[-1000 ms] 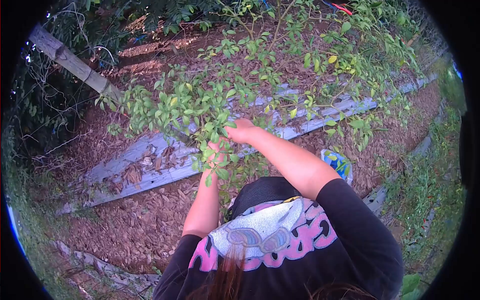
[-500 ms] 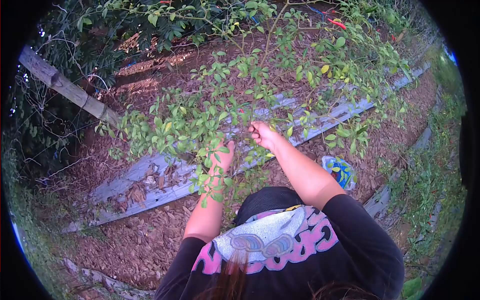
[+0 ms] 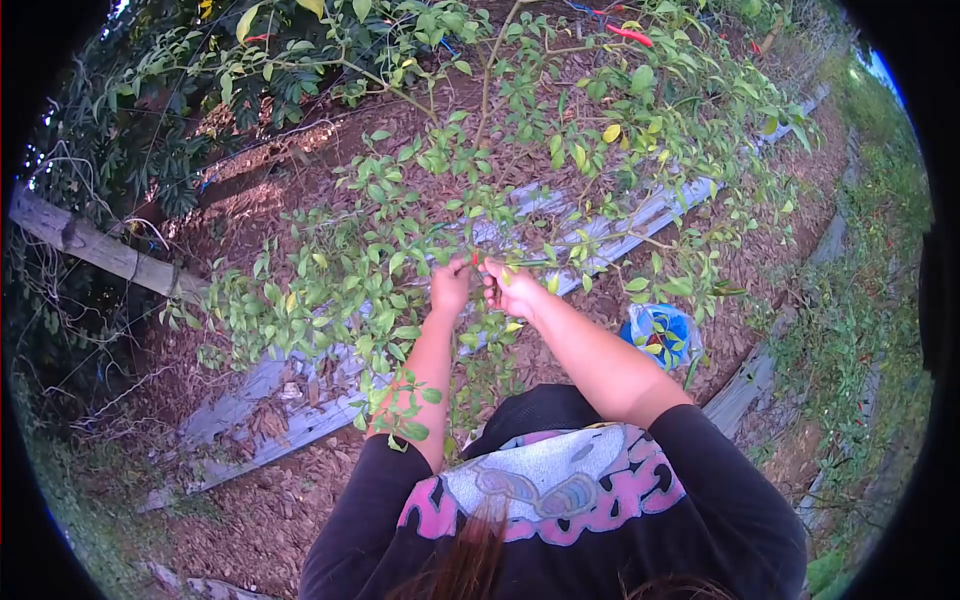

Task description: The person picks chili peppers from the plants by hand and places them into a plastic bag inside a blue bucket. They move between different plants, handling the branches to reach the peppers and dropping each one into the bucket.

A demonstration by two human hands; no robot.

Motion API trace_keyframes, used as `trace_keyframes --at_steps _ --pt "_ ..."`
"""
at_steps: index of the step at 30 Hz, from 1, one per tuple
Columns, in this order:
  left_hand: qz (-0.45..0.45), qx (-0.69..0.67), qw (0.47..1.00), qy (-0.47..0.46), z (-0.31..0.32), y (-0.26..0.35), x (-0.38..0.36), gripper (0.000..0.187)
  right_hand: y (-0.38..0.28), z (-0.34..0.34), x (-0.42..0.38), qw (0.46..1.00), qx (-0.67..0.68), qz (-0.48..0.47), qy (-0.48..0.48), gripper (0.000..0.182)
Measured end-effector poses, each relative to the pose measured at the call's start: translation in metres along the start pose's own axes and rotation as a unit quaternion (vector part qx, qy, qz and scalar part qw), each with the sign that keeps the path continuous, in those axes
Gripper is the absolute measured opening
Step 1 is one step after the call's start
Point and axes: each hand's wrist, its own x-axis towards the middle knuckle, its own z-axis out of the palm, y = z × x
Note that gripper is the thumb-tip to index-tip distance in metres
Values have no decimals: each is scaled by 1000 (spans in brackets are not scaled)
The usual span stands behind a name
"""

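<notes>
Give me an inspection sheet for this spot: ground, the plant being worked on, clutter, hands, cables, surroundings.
Surface: ground covered in brown chips and dry leaves; a pale strip of sheeting runs across it.
Job's things: leafy bush with thin branches; something small and red shows between the two hands, too small to identify.
Clutter: blue container on the ground to the person's right, partly behind leaves.
Hands: left hand and right hand raised close together in the foliage, fingers curled on twigs; the exact grip is hidden by leaves.
Cables: nothing seen.
Surroundings: wooden post lying at an angle on the left, a long red pepper hanging near the top, green weeds along the right edge.
</notes>
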Motion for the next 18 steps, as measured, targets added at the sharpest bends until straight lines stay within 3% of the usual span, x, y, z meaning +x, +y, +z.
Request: trace_keyframes --at_steps 3,7,11,14,16,18 --pt "0 106 994 -9 -9 25 -17 19 4 -7 11 995 -73 0 67 34" --pt "113 120 986 2 -8 5 -14 20 -1 -8 21 994 -81 78 10 33" --pt "128 125 984 -13 -12 7 -16 21 -2 -12 34 986 -102 120 -47 17" --pt "105 98 989 -35 -15 16 -18 20 8 -22 49 985 -142 99 -9 14" --pt "85 60 993 -59 -10 0 -15 19 12 -22 48 981 -190 38 30 16" --pt "72 46 992 -98 -16 -1 -6 16 12 -25 57 975 -211 65 18 20"
